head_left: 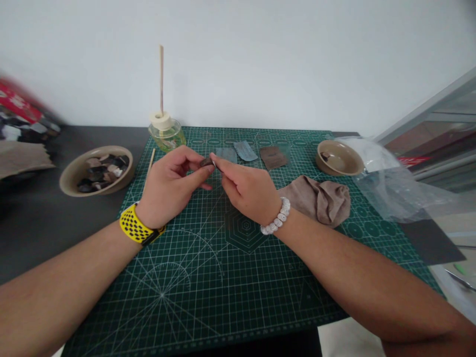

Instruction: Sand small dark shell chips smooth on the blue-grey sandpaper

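A small dark brown piece [207, 162] is pinched between the thumb and fingers of my left hand [173, 183], above the green cutting mat [193, 292]. Against that piece, my right hand [251, 188] is closed on something thin and dark, mostly hidden by its fingers. Behind my hands lie a blue-grey sheet [245, 150], another bluish sheet [226, 154] and a brown square sheet [273, 156]. A crumpled brown cloth [322, 201] rests beside my right wrist.
On the left stands a bowl [67, 178] of dark and light pieces. A glass bottle [167, 134] with a stick is at the back. To the right are a bowl [344, 157] holding a small piece and a clear plastic bag [390, 191].
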### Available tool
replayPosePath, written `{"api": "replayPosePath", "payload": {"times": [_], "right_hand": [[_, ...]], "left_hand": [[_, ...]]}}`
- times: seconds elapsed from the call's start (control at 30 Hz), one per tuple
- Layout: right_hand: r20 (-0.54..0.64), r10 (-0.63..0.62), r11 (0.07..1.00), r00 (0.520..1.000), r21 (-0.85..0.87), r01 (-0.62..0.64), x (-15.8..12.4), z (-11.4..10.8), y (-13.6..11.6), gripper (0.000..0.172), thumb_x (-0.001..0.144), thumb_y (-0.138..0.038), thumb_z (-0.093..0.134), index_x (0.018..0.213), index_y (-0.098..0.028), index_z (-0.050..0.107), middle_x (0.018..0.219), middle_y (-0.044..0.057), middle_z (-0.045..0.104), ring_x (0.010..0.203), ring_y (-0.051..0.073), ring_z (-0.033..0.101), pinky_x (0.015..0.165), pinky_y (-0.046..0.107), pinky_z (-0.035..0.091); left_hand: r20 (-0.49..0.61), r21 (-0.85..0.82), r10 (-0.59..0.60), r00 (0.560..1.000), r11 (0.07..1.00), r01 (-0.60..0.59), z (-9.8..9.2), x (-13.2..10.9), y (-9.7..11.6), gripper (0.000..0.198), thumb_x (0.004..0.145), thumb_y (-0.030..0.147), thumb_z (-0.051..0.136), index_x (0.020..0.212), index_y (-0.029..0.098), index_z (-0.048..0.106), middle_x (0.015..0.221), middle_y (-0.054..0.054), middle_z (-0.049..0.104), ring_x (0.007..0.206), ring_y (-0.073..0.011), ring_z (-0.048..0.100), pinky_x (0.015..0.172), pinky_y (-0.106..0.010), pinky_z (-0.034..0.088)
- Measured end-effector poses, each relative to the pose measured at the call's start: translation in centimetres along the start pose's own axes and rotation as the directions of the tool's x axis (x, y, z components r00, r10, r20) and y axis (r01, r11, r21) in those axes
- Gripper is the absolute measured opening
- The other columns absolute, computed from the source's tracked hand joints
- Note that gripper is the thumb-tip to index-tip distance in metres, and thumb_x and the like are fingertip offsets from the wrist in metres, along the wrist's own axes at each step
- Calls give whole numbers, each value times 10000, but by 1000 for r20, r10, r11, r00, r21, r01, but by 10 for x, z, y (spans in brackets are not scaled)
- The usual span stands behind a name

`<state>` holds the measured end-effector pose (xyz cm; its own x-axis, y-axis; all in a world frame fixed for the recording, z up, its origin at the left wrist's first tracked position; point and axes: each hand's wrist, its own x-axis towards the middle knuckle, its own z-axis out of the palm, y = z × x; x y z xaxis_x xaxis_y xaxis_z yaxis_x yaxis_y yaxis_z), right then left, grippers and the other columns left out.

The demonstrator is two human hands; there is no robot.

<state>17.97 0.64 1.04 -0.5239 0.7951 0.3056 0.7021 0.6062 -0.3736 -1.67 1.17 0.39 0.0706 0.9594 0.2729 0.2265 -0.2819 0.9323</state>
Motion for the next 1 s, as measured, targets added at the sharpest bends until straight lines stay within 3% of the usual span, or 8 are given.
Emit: {"api": "replayPosePath", "payload": {"times": [0.13, 0.3, 0.43, 0.67, 1.0], "right_hand": [[19, -19, 1000, 1000, -16, 19, 0, -2, -3, 609, 1093, -62, 451, 1679, -151, 590, 1660, 98, 660, 1419, 205, 761, 1131, 322, 646], [30, -55, 998, 998, -30, 56, 0, -6, -6, 625, 1087, -41, 443, 1679, -170, 597, 1695, 80, 609, 1478, 187, 718, 1184, 310, 618], [34, -38, 998, 999, -42, 40, 1, -8, -6, 629, 1100, -45, 409, 1693, -168, 577, 1720, 77, 575, 1479, 195, 718, 1191, 333, 621], [23, 2, 998, 1000, -60, -1, 1, -7, -3, 636, 1082, -37, 445, 1679, -192, 600, 1687, 69, 619, 1437, 201, 747, 1144, 322, 646], [40, -23, 997, 999, -68, 26, 2, -7, -5, 632, 1092, -29, 435, 1689, -175, 583, 1707, 83, 593, 1479, 204, 718, 1203, 345, 619]], "left_hand": [[30, 33, 11, 999, 999, -12, -1, 0, 1, 148, 810, 254, 803, 803, 263, 655, 701, 44, 651, 579, -159, 696, 523, -280, 620], [52, 42, -17, 999, 999, 15, -1, -2, 2, 129, 777, 191, 756, 777, 260, 648, 714, 38, 735, 657, -186, 776, 631, -300, 666], [26, 4, -26, 999, 1000, 25, -1, -3, 3, 105, 822, 242, 788, 810, 270, 687, 745, 16, 788, 686, -214, 802, 689, -360, 709], [34, -35, -62, 997, 997, 64, -2, 0, -2, 130, 826, 289, 858, 843, 268, 731, 759, 9, 808, 687, -221, 824, 686, -352, 721], [52, -106, -105, 993, 988, 110, -2, 0, -7, 170, 821, 306, 886, 855, 255, 728, 776, -6, 820, 684, -220, 843, 684, -324, 717]]}}
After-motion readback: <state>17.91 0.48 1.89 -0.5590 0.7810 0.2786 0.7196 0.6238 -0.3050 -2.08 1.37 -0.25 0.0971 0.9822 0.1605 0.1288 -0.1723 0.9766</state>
